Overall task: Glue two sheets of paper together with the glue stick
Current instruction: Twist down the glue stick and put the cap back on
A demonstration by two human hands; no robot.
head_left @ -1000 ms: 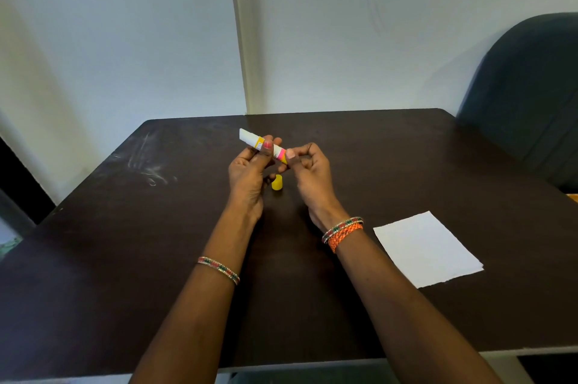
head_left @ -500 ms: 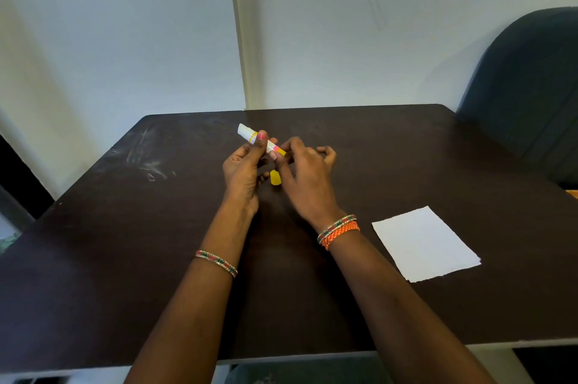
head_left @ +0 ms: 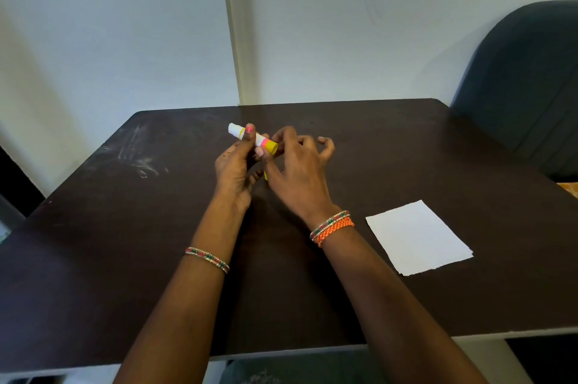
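Note:
My left hand grips a white glue stick with pink and yellow bands, held tilted above the table's far middle, its white tip pointing up-left. Just to the right, my right hand hovers by the stick's yellow base, fingers spread, holding nothing. A sliver of the yellow cap shows on the table between the hands, mostly hidden. White paper lies flat on the dark table to the right of my right wrist; I cannot tell if it is one sheet or two.
A dark upholstered chair stands past the table's right edge. The wall runs close behind the far edge. Whitish scuff marks streak the table's left side.
My right hand has let go of the stick's yellow base and spread its fingers, dropping slightly over the cap. The left hand keeps holding the stick.

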